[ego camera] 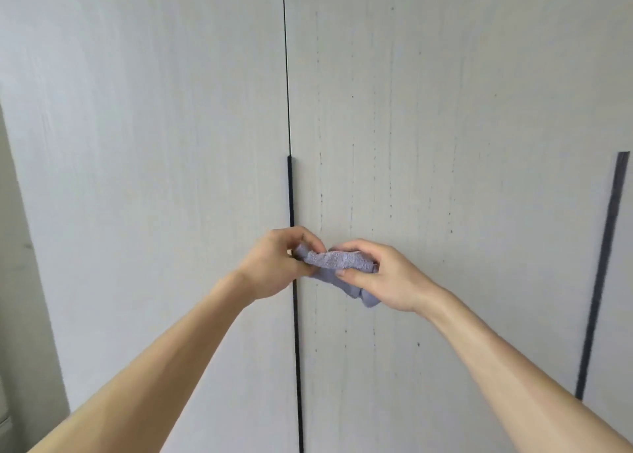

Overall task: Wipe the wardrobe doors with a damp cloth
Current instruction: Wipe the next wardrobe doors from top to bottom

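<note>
Both my arms reach forward at about chest height. My left hand (274, 264) pinches one end of the bluish cloth (339, 260) between thumb and curled fingers. My right hand (380, 274) grips the other end, thumb on top, and a bunched corner hangs below it. I hold the cloth just in front of the right door (445, 127), beside the seam (287, 75) that divides it from the left door (154, 144).

The pale doors fill the view, and the right one shows thin vertical streaks and dark specks. A dark handle strip (291, 192) runs down the seam behind my left hand. A second strip (603, 264) stands well apart at the far right, and a wall (17, 281) borders the left door.
</note>
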